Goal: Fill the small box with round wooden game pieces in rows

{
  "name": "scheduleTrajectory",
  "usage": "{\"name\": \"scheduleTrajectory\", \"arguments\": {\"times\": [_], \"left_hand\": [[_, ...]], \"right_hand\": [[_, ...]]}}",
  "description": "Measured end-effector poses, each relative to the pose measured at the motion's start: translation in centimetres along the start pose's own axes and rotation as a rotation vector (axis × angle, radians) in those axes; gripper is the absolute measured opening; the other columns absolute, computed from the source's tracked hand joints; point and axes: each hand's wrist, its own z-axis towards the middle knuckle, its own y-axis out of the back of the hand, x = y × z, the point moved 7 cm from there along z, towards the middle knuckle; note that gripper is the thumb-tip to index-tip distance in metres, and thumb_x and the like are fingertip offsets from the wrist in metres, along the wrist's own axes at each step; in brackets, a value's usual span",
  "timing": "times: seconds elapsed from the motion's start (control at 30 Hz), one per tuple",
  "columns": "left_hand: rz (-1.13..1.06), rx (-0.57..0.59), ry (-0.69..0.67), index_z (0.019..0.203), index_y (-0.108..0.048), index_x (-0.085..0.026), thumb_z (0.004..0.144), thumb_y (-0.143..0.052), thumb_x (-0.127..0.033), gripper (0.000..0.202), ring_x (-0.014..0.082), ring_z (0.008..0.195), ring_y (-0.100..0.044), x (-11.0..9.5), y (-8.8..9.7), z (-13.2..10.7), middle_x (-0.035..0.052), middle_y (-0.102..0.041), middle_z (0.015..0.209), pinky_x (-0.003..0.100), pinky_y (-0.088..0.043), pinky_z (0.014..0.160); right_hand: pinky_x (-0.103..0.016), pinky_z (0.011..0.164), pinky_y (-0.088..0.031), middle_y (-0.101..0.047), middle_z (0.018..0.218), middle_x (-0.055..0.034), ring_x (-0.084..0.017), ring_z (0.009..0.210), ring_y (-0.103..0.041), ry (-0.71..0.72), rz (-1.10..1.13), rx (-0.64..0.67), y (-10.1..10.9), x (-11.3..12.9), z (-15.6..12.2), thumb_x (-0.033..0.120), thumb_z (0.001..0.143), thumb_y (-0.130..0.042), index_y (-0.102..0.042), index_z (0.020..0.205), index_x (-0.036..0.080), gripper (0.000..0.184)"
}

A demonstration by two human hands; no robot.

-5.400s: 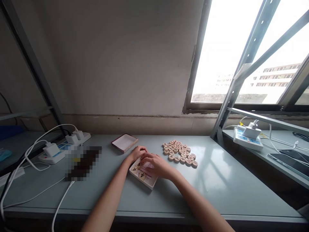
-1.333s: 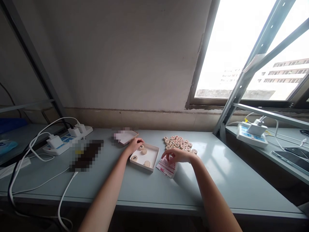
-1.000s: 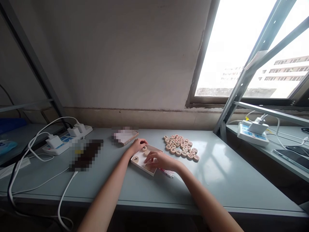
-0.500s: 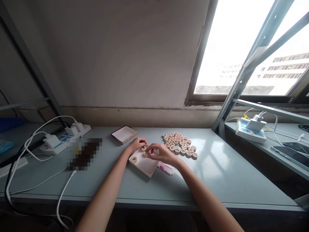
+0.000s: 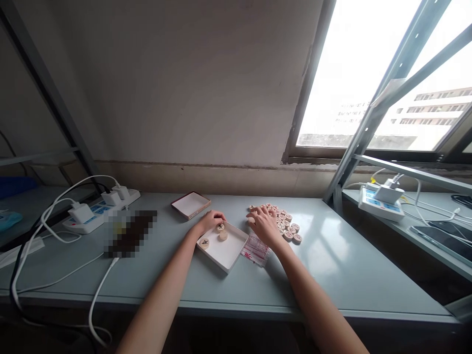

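Spanning a window-lit wall, grey table (image 5: 332, 275); left hand (image 5: 209, 221) grips box (image 5: 224, 246); right hand (image 5: 264, 225) flat on pieces (image 5: 285, 227).

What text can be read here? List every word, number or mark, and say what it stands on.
Nothing can be quoted as it reads.
Round wooden game pieces in the white box: dark characters, too small to read.
Pile of round wooden pieces under the right hand: marks, too small.
Clear plastic bag: red print, blurred.
White power strip: blue labels, unreadable.
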Motion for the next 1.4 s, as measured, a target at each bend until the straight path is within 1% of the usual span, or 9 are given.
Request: {"name": "scheduleTrajectory", "arguments": {"times": [0.13,0.2,0.3,0.57,0.73,0.9,1.03,1.23,1.4], "left_hand": [[0.031,-0.008,-0.021,0.067,-0.062,-0.016,0.062,-0.044,-0.024,0.021,0.0169,0.069,-0.054,-0.2,0.1,0.0,0.0025,-0.061,0.069,0.024,-0.042,0.061],[0.046,-0.011,-0.019,0.066,-0.063,-0.016,0.062,-0.044,-0.025,0.021,0.017,0.069,-0.054,-0.1,0.1,0.1,0.0026,-0.061,0.067,0.024,-0.042,0.061],[0.059,-0.016,-0.005,0.066,-0.063,-0.016,0.063,-0.046,-0.025,0.02,0.0169,0.068,-0.054,0.0,0.1,0.0,0.0027,-0.061,0.066,0.024,-0.042,0.059],[0.058,-0.033,0.01,0.064,-0.062,-0.015,0.063,-0.046,-0.026,0.019,0.0173,0.07,-0.053,0.0,0.3,0.1,0.0026,-0.061,0.068,0.024,-0.042,0.059],[0.025,0.009,-0.01,0.063,-0.06,-0.015,0.063,-0.047,-0.025,0.017,0.0155,0.066,-0.052,0.2,0.0,0.3,0.0013,-0.058,0.066,0.023,-0.04,0.058],[-0.009,-0.003,-0.021,0.065,-0.061,-0.016,0.062,-0.047,-0.025,0.016,0.0157,0.068,-0.053,0.2,0.1,0.3,0.0013,-0.059,0.068,0.023,-0.04,0.06],[-0.014,0.009,0.012,0.067,-0.061,-0.016,0.062,-0.047,-0.025,0.018,0.0167,0.069,-0.055,0.1,0.0,0.0,0.0025,-0.061,0.071,0.023,-0.041,0.058],[-0.017,-0.008,0.038,0.066,-0.061,-0.016,0.063,-0.047,-0.026,0.018,0.018,0.07,-0.056,0.0,0.0,-0.3,0.0043,-0.062,0.073,0.024,-0.042,0.057],[-0.032,-0.022,0.038,0.066,-0.061,-0.016,0.062,-0.047,-0.026,0.017,0.0178,0.07,-0.057,0.3,0.1,-0.2,0.0042,-0.063,0.073,0.024,-0.042,0.056]], "right_hand": [[-0.037,0.086,-0.036,-0.054,0.114,-0.0059,-0.021,0.104,-0.047,0.245,0.275,0.083,0.1,4.5,-0.3,0.024,0.086,-0.047,-0.056,0.11,0.027,0.027],[-0.033,0.084,-0.038,-0.054,0.115,-0.0051,-0.019,0.104,-0.048,0.361,0.358,0.185,-0.4,6.7,-0.8,0.024,0.085,-0.049,-0.057,0.109,0.026,0.026],[-0.031,0.082,-0.038,-0.054,0.115,-0.0044,-0.019,0.103,-0.049,0.394,0.369,0.256,-1.0,8.0,-1.2,0.021,0.084,-0.05,-0.06,0.101,0.026,0.02],[-0.03,0.078,-0.039,-0.054,0.101,-0.0043,-0.015,0.084,-0.053,0.314,0.367,0.231,-0.7,7.1,-1.2,0.024,0.08,-0.055,-0.057,0.09,0.021,0.011],[-0.027,0.071,-0.042,-0.056,0.087,-0.0021,-0.012,0.071,-0.052,0.248,0.521,0.233,-0.5,6.5,-1.0,0.025,0.08,-0.054,-0.054,0.091,0.02,0.013],[-0.027,0.073,-0.046,-0.054,0.101,-0.0051,-0.012,0.081,-0.057,0.113,0.772,0.103,0.6,4.1,0.1,0.033,0.087,-0.044,-0.054,0.11,0.024,0.026],[-0.027,0.073,-0.048,-0.052,0.104,-0.0064,-0.012,0.079,-0.06,-0.013,0.872,0.062,-0.2,1.7,0.9,0.035,0.086,-0.045,-0.058,0.102,0.022,0.025],[-0.027,0.067,-0.045,-0.06,0.089,-0.0039,-0.014,0.077,-0.06,-0.1,0.71,-0.015,-1.5,-0.1,1.1,0.029,0.079,-0.054,-0.054,0.088,0.019,0.014],[-0.041,0.089,-0.033,-0.064,0.086,-0.0032,-0.019,0.087,-0.057,-0.032,0.348,-0.016,-1.8,0.3,0.9,0.026,0.08,-0.053,-0.055,0.082,0.021,0.006]]}}
